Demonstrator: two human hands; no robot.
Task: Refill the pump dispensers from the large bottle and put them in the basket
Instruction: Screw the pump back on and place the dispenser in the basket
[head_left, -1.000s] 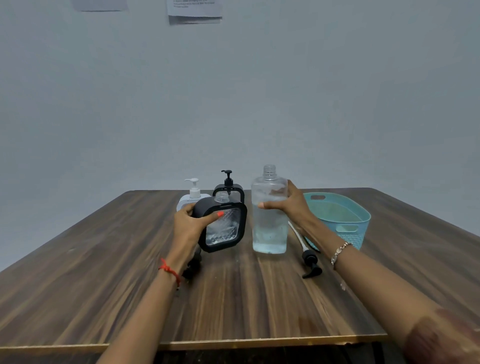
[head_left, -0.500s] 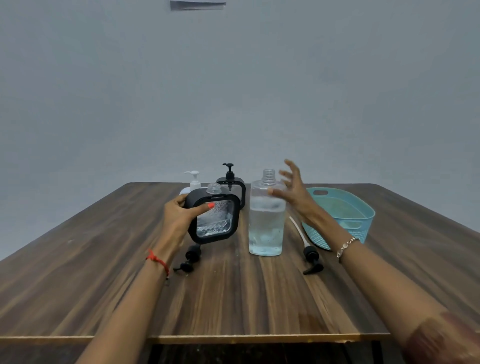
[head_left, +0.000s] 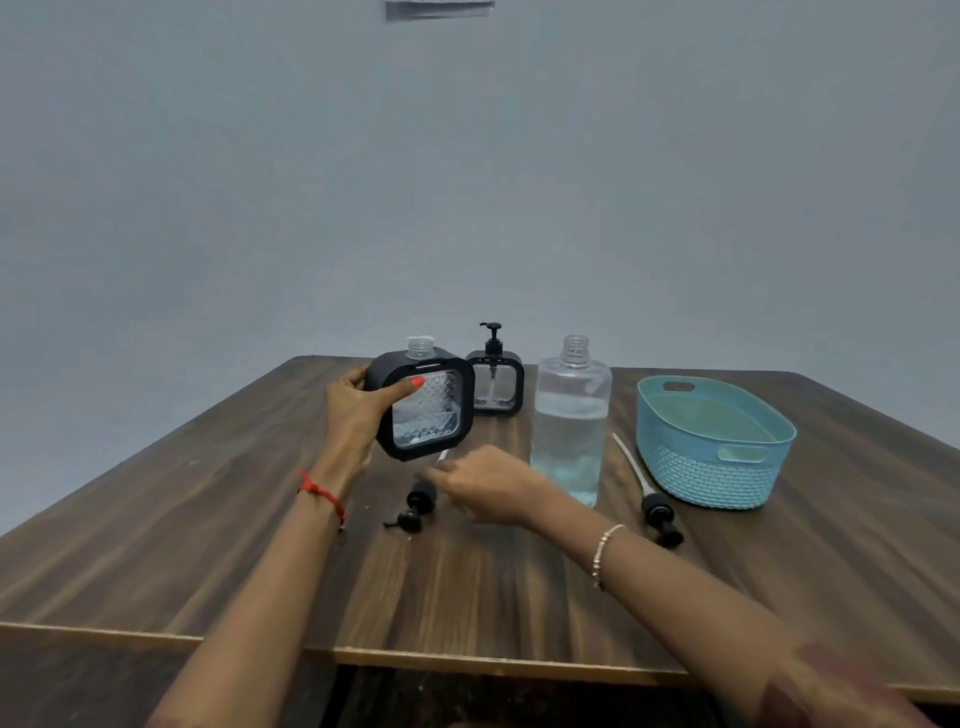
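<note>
Left hand (head_left: 358, 415) grips the open black dispenser (head_left: 423, 415) by its side, thumb across the front. It's held clear of the table (head_left: 208, 545), neck up, some liquid in the bottom. The key relation is its loose pump (head_left: 420, 503), which lies flat on the table directly below the dispenser and just left of the right hand (head_left: 488, 488). The pump's long axis runs diagonally: black head toward the person and to the left, dip tube pointing away and to the right, passing under the right hand's fingertips. The right hand is nearer and the only free one. It's low over the tube end, fingers reaching out, but it's blurred, so I can't tell whether it has pinched the tube yet. Versus half a second ago, the right hand has left the large bottle (head_left: 570, 426) and dropped across to the pump, and the dispenser now sits more upright. The bottle stands uncapped where it was. A second pump (head_left: 655, 506) lies between the bottle and the basket (head_left: 717, 480). A capped dispenser (head_left: 494, 387) stands behind. My read is that recapping comes next.
</note>
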